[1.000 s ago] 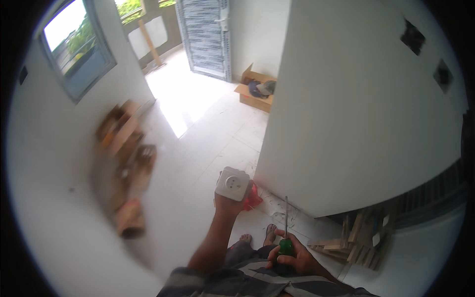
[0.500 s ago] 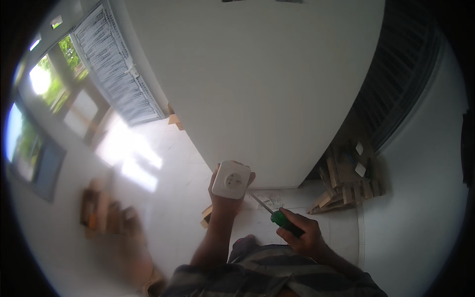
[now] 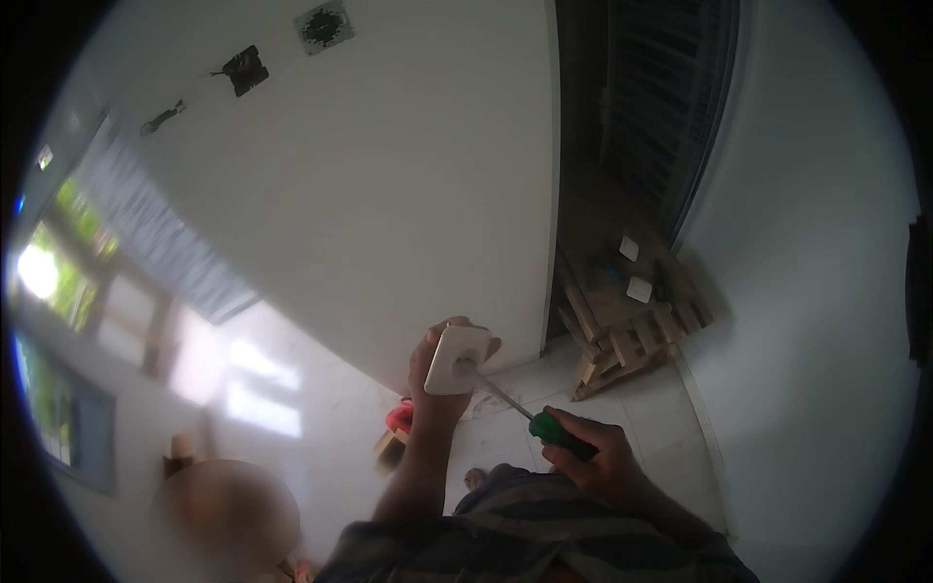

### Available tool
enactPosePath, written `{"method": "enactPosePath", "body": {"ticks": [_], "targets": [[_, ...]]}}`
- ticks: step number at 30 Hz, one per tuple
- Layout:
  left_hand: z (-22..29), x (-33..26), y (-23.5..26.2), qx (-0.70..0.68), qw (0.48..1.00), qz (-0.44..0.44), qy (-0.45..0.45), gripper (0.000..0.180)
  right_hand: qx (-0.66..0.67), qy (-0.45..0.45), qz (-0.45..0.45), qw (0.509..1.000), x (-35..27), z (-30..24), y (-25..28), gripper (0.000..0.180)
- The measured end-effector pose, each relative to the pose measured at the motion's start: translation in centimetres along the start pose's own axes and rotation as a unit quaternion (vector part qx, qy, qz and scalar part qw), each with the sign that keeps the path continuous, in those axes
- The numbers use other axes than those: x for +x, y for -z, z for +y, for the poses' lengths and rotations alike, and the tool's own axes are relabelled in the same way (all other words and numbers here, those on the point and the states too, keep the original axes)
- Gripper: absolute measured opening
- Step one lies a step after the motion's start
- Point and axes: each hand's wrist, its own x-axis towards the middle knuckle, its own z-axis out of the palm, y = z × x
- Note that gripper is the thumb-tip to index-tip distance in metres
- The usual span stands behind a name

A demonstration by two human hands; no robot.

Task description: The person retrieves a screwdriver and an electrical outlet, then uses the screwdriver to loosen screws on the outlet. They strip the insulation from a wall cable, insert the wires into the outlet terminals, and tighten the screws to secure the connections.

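My left hand (image 3: pixel 431 379) holds up a white square socket plate (image 3: pixel 455 360) in front of the white wall (image 3: pixel 389 194). My right hand (image 3: pixel 595 459) grips a screwdriver (image 3: pixel 544 420) by its green and black handle. Its metal shaft runs up and left, and the tip touches the face of the plate. Both forearms rise from the lower edge, above my striped shirt.
A wooden pallet (image 3: pixel 632 325) with two small white plates on it leans by a dark doorway (image 3: pixel 632 126) at right. Dark cut-outs (image 3: pixel 321 24) mark the wall above. A small red object (image 3: pixel 399 418) lies on the white tiled floor. Windows (image 3: pixel 58 282) glow at left.
The view has swung toward the wall and doorway. My right hand brought the screwdriver up, so its tip now meets the plate in my left hand.
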Motion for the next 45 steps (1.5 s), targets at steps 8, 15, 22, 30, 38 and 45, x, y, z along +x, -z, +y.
{"method": "enactPosePath", "body": {"ticks": [8,15,22,30,38,45], "targets": [[-1.7,0.9,-2.7,0.021,0.989,-0.14,-0.038,0.053,0.465,-0.271,-0.117,0.835,-1.9,3.2,5.3,0.044],[-1.4,0.8,-4.4,0.158,0.977,-0.134,0.046,0.052,0.318,-0.151,-0.121,0.928,-2.5,5.8,5.8,0.044],[-4.2,1.1,-3.9,0.118,0.988,-0.057,0.077,0.047,-0.096,0.068,0.088,0.989,-2.4,6.5,4.7,0.049],[-8.7,2.0,-5.7,0.113,0.991,-0.018,0.067,0.042,0.254,-0.054,0.214,0.941,-1.3,7.9,7.8,0.013],[-10.9,0.7,-9.4,0.372,0.927,-0.046,-0.014,0.033,-0.146,0.334,0.28,0.888,1.7,0.2,11.6,0.038],[-12.5,-0.9,-10.1,0.429,0.9,-0.078,-0.004,0.039,-0.197,0.267,0.168,0.928,2.8,-3.5,13.6,0.035]]}}
